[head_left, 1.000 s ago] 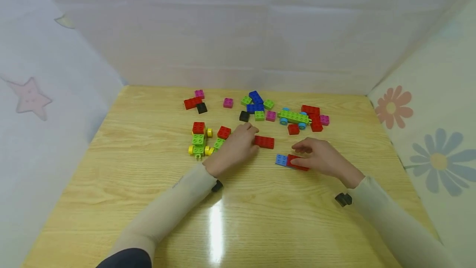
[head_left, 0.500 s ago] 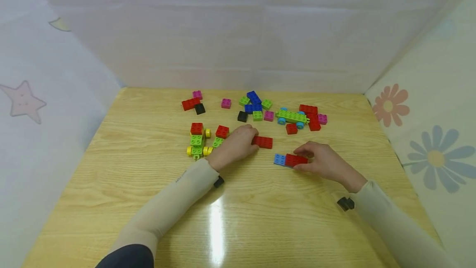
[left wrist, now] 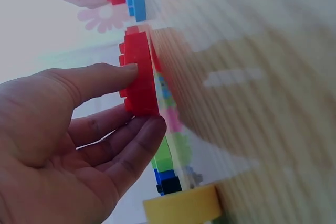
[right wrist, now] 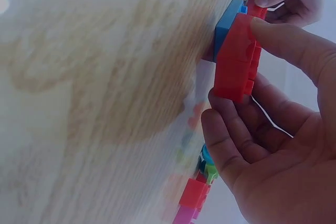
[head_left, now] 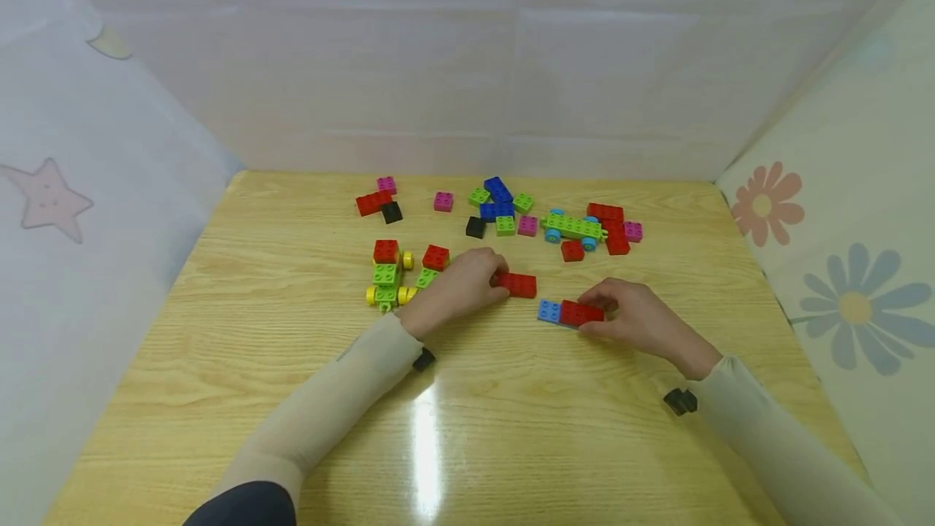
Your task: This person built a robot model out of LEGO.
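My left hand (head_left: 467, 282) pinches one end of a long red building brick (head_left: 521, 285), thumb on its side and fingertips at its end and lower edge. In the left wrist view that brick (left wrist: 140, 77) is held close to the tabletop. Farther right, my right hand (head_left: 635, 311) grips another red brick (head_left: 581, 313) between thumb and fingers. This one sits on a light blue brick (head_left: 549, 311), whose studs show at the left end. The right wrist view has the red brick (right wrist: 233, 77) overhanging the blue one (right wrist: 227, 27). A short gap parts the two hands' bricks.
Left of my left hand stand a green car with yellow wheels (head_left: 385, 274) and a partly hidden red-topped one (head_left: 436, 257). Behind lie loose bricks, including blue (head_left: 498, 189), black (head_left: 476, 226) and pink (head_left: 443, 201). A green car base (head_left: 573, 227) with blue wheels stands back right.
My right thumb has slid from the top of the red brick to its near side. The left hand's red brick has come slightly nearer and right. The view has shifted a little.
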The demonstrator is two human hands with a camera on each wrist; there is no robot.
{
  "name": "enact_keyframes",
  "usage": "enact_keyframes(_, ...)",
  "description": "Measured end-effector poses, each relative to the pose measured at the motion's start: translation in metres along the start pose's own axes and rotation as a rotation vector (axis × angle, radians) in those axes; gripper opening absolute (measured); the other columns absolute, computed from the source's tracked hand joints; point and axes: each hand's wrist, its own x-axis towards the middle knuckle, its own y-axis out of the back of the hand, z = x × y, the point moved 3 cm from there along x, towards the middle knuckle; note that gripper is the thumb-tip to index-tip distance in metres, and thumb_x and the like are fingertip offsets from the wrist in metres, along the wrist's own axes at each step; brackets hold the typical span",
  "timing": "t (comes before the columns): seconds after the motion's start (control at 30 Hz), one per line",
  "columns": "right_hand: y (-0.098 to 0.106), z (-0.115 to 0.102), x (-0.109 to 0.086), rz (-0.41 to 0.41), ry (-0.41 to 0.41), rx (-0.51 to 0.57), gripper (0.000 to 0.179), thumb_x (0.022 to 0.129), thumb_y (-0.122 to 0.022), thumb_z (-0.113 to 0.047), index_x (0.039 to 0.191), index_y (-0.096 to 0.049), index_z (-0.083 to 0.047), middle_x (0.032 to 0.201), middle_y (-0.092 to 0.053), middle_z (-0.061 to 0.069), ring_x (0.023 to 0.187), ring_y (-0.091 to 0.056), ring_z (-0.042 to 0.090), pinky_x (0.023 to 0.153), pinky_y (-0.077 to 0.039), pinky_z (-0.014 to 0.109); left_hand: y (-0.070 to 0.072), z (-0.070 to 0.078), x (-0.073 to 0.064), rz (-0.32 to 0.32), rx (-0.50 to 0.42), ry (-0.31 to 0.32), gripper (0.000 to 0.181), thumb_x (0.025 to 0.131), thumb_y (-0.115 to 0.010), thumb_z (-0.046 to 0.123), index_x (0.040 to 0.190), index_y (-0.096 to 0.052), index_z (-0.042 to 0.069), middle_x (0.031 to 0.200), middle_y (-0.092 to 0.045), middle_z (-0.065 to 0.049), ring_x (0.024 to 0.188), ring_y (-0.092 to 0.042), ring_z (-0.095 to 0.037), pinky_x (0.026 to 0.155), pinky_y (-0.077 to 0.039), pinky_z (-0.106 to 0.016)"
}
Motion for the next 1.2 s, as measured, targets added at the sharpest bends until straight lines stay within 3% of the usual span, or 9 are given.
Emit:
enact_keyframes(0.2,-0.001,-0.002,0.0,0.001,0.016,-0.003,0.043,0.098,-0.088,-0.034,0.135,-0.077,-0.013,0.129,-0.077,0.005,0.116,-0.07,0.026,0.108,-0.06,0.054,0.003,0.009,-0.008,0.006,-0.057,-0.074,0.032,0.105,-0.08,0.024,0.129,-0.078,0.003,0.107,-0.074,-0.008,0.091,-0.061,-0.021,0.087,-0.057,-0.036)
enact_keyframes(0.43,0.001,-0.005,0.0,-0.006,0.034,-0.005,0.042,0.099,-0.088,-0.032,0.134,-0.078,-0.013,0.13,-0.078,0.006,0.117,-0.07,0.027,0.108,-0.06,0.055,0.0,0.025,-0.013,-0.03,-0.082,-0.136,0.033,0.106,-0.081,0.024,0.131,-0.077,0.003,0.116,-0.079,-0.009,0.098,-0.067,-0.022,0.093,-0.06,-0.037)
enact_keyframes(0.67,0.001,-0.004,0.003,-0.006,0.066,-0.018,0.042,0.099,-0.088,-0.035,0.132,-0.079,-0.013,0.128,-0.078,0.004,0.114,-0.071,0.023,0.107,-0.06,0.054,-0.008,0.031,-0.014,-0.038,-0.09,-0.144,0.03,0.104,-0.083,0.027,0.124,-0.079,0.005,0.106,-0.078,-0.007,0.087,-0.061,-0.017,0.081,-0.053,-0.031)
enact_keyframes(0.9,-0.002,-0.009,0.006,0.024,0.084,-0.026,0.047,0.099,-0.088,-0.038,0.136,-0.077,-0.012,0.127,-0.078,0.004,0.113,-0.072,0.023,0.105,-0.062,0.051,-0.013,0.03,-0.015,-0.069,-0.143,-0.123,0.025,0.106,-0.081,0.024,0.122,-0.079,0.006,0.109,-0.078,-0.005,0.091,-0.064,-0.017,0.086,-0.055,-0.032)
enact_keyframes(1.2,-0.009,-0.016,0.013,0.025,0.104,-0.013,0.045,0.098,-0.089,-0.036,0.135,-0.078,-0.013,0.124,-0.078,0.002,0.11,-0.071,0.02,0.103,-0.062,0.048,-0.016,0.03,-0.015,-0.068,-0.136,-0.127,0.024,0.105,-0.082,0.024,0.121,-0.079,0.006,0.107,-0.077,-0.005,0.09,-0.062,-0.017,0.084,-0.053,-0.03)
